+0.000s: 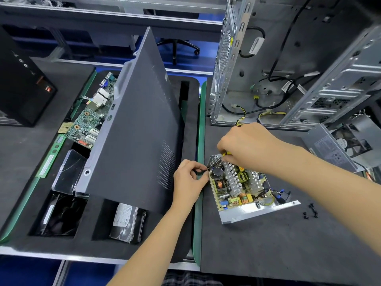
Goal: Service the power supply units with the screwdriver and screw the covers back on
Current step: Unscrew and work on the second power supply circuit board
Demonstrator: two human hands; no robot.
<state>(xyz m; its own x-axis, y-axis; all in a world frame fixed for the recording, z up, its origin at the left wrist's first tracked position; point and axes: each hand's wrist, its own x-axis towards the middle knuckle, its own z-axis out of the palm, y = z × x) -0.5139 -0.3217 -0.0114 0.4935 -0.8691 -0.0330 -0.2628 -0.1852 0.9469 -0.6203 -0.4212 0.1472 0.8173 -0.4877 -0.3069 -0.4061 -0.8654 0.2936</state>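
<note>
- Both forearms are seen reaching in from the near edge over the dark mat.
- Loose black screws are seen on the mat, right of the open unit and apart from it.
- With its cover off, the unit lies tilted on the mat, its board and heat sinks exposed.
- At the unit's near-left corner, something small and dark is pinched between the thumb and fingers of the left hand; what it is cannot be told.
- Over the unit's far corner, the fingers of the right hand are curled around a yellow-handled tool, judged to be the screwdriver; its tip is hidden.
- The step in hand is judged to be servicing inside the unit; no cover has been refitted.
- Next, the tip would need to be seated squarely before turning, with the corner kept steady.
- Farther right, a second unit lies by an open case.
- To the left, a grey panel leans over a foam tray of parts.
</note>
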